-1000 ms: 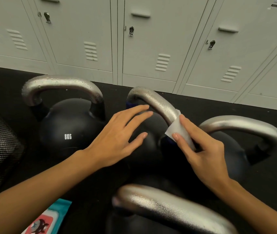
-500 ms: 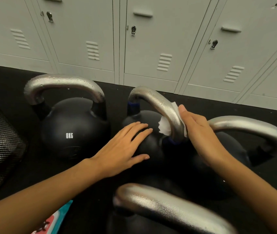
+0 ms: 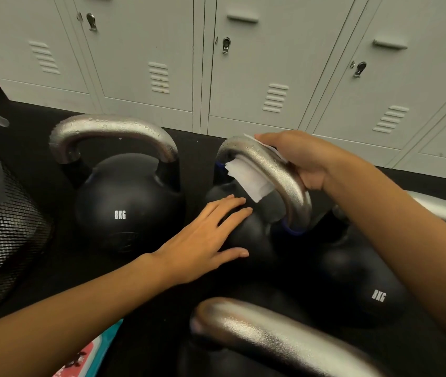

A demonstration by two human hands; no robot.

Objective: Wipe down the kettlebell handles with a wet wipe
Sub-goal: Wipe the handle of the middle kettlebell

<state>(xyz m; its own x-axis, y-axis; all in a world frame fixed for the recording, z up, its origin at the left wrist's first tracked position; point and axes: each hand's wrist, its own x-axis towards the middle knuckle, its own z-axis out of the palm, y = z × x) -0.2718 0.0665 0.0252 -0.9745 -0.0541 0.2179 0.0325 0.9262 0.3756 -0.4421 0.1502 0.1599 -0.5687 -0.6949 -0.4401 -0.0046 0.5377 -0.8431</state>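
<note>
Several black kettlebells with silver handles stand on the dark floor. My right hand (image 3: 302,159) grips the white wet wipe (image 3: 249,178), wrapped around the top of the middle kettlebell's handle (image 3: 284,180). The wipe's loose end hangs inside the handle's arch. My left hand (image 3: 205,238) rests flat, fingers straight, on that kettlebell's black body (image 3: 246,235). To the left stands an 8KG kettlebell (image 3: 126,208) whose handle (image 3: 113,131) carries water drops. Another 8KG kettlebell (image 3: 363,281) sits at the right, partly behind my right forearm. A fourth handle (image 3: 270,338) is nearest me.
Grey lockers (image 3: 243,63) line the back wall. A black mesh bin (image 3: 1,235) stands at the left edge. A teal and red wipes packet (image 3: 91,355) lies on the floor under my left forearm.
My right hand slid the wipe up the middle handle from its lower right leg to the top. My left hand stayed pressed on the kettlebell body.
</note>
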